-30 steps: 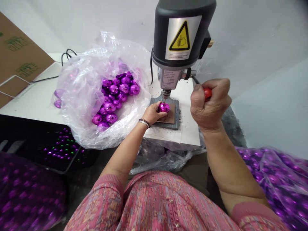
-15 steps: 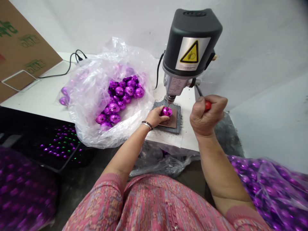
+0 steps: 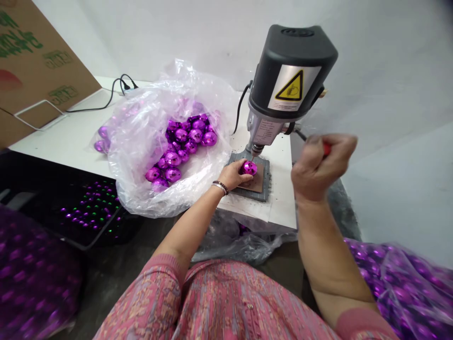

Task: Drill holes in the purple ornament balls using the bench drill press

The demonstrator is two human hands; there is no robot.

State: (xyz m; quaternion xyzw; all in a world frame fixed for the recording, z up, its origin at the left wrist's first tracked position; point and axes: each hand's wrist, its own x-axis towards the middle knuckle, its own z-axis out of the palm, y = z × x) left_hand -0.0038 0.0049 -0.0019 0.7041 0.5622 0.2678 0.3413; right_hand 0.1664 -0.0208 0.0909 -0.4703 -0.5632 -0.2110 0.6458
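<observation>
Between the thumb and fingers of my left hand [image 3: 235, 174] is a shiny purple disco ball ornament [image 3: 249, 168], kept on a brown board [image 3: 255, 183] over the grey base [image 3: 266, 192] of a small drill press [image 3: 300, 71]. The bit points down at the top of the ball; whether it touches cannot be made out. My right hand [image 3: 318, 165], slightly blurred, is wrapped round the red knob [image 3: 326, 149] of the press lever. Left of the press, a clear plastic bag [image 3: 138, 189] lies open with several purple balls [image 3: 173, 158] in it.
A cardboard box [image 3: 42, 71] stands at the back left, near a black cable [image 3: 106, 106]. Bags of purple balls fill the lower left [image 3: 35, 283] and lower right [image 3: 406, 283]. A black tray [image 3: 85, 243] of small purple and green pieces sits below the white table [image 3: 53, 146].
My right hand has risen slightly relative to the drill press, with the lever knob still in its grip. My left hand stays on the ball. The whole view has shifted a little.
</observation>
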